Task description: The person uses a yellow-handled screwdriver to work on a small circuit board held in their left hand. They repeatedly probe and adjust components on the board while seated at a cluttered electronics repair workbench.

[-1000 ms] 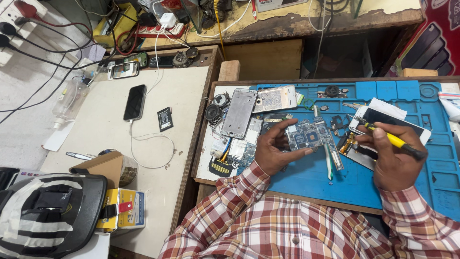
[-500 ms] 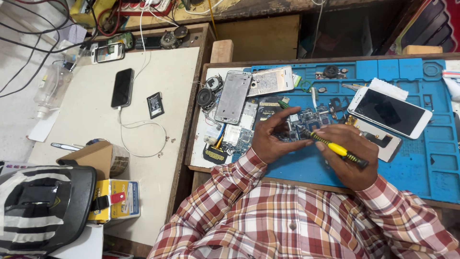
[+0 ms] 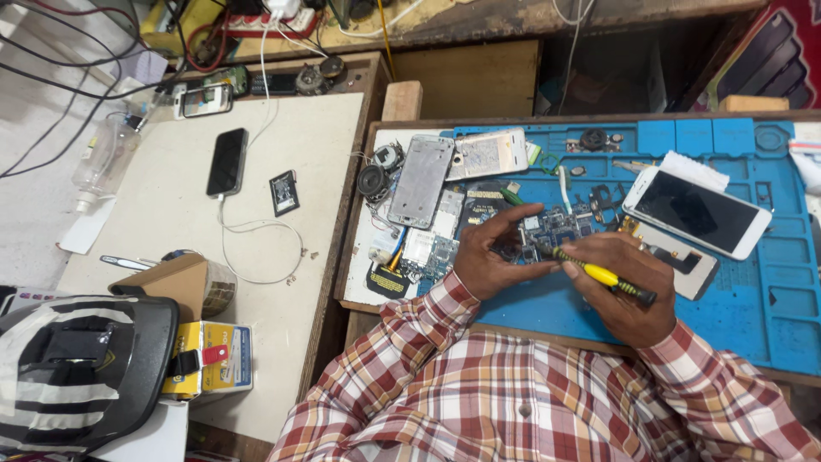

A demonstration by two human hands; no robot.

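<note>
Crowded blue mat (image 3: 770, 282), hands mid-mat, screwdriver (image 3: 603, 275) on circuit board (image 3: 552, 229)

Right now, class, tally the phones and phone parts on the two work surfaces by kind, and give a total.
Whole phones, screen up: 2 (black phone, white phone)
Bare metal frames: 2 (upright frame, flat frame)
Circuit boards in hand: 1 (circuit board)
Total: 5

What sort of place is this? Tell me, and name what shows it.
Most likely a phone repair bench. The right hand works a yellow screwdriver on a circuit board steadied by the left hand, over a blue repair mat strewn with phone parts.
</note>
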